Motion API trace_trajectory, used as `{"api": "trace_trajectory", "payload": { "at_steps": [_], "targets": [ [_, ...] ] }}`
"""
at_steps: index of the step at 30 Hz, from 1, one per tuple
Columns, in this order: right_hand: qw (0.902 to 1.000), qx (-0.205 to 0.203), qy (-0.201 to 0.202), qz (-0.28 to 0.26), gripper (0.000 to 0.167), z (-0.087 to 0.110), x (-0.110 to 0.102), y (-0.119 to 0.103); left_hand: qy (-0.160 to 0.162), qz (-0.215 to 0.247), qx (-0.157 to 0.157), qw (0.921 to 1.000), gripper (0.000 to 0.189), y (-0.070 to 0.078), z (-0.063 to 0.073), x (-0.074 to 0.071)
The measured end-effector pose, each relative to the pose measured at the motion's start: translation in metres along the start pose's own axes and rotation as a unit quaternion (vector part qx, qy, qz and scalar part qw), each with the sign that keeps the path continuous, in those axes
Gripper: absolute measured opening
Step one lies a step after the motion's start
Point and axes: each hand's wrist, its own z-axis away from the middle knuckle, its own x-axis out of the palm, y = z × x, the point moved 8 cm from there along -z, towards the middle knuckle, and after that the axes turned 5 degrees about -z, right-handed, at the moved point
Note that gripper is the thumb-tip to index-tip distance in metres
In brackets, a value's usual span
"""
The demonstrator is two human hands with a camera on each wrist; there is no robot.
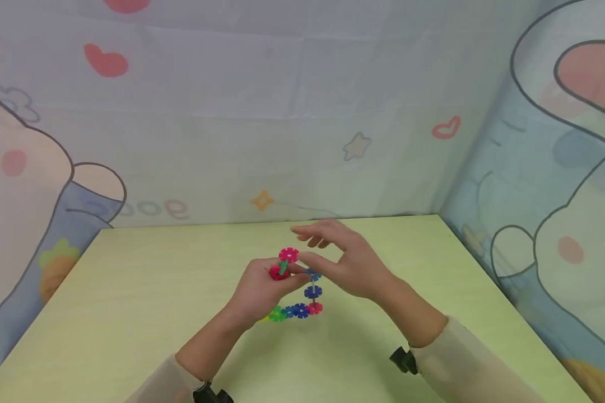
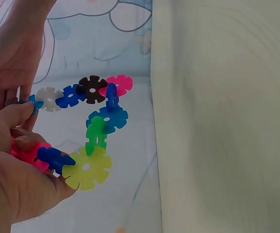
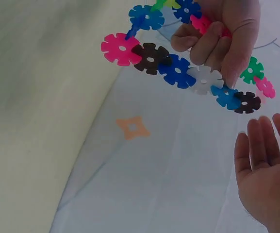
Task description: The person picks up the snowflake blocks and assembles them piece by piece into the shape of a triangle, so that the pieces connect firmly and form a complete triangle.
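My left hand (image 1: 257, 288) grips a chain of interlocking plastic flower-shaped discs, pinching it between thumb and fingers. In the left wrist view the chain bends round through a yellow disc (image 2: 98, 172), a green disc (image 2: 96, 131), a pink disc (image 2: 123, 83) and a white disc (image 2: 49, 104). A dark brown disc (image 3: 241, 108) sits beyond the left fingertips in the right wrist view, with a small green disc (image 3: 256, 65) close by. My right hand (image 1: 353, 263) is just right of the chain, fingers extended; the right wrist view shows it apart from the discs.
Beneath both hands lies a pale yellow-green tabletop (image 1: 146, 280). A printed cloth backdrop (image 1: 282, 140) stands along its far edge, and another patterned panel (image 1: 524, 184) borders the right side. Dark wrist straps (image 1: 404, 360) sit at the sleeves.
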Motion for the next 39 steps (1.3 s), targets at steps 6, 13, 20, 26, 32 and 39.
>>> {"api": "trace_trajectory", "payload": {
  "at_steps": [6, 13, 20, 26, 32, 39],
  "targets": [
    [0.9801, 0.163, 0.031, -0.109, 0.028, 0.028, 0.001, 0.042, 0.003, 0.03, -0.019, 0.9994, 0.021, -0.002, 0.003, -0.003],
    [0.9643, 0.198, 0.022, -0.175, 0.024, 0.047, 0.018, 0.063, -0.002, 0.05, -0.014, 0.9987, 0.017, 0.002, 0.002, -0.003],
    [0.9704, 0.172, 0.044, -0.164, 0.015, 0.048, 0.019, 0.059, -0.013, 0.035, -0.006, 0.9993, 0.02, 0.005, 0.001, -0.001],
    [0.9748, 0.155, 0.05, -0.153, 0.012, 0.046, 0.019, 0.054, -0.028, 0.023, 0.059, 0.9976, 0.039, 0.015, 0.002, -0.003],
    [0.9757, 0.158, 0.037, -0.147, 0.012, 0.041, 0.021, 0.051, -0.026, 0.05, 0.1, 0.9934, 0.045, 0.021, 0.004, -0.003],
    [0.9767, 0.155, 0.023, -0.147, 0.013, 0.036, 0.022, 0.048, -0.01, 0.045, 0.097, 0.9942, 0.043, 0.023, 0.004, -0.003]
  ]
}}
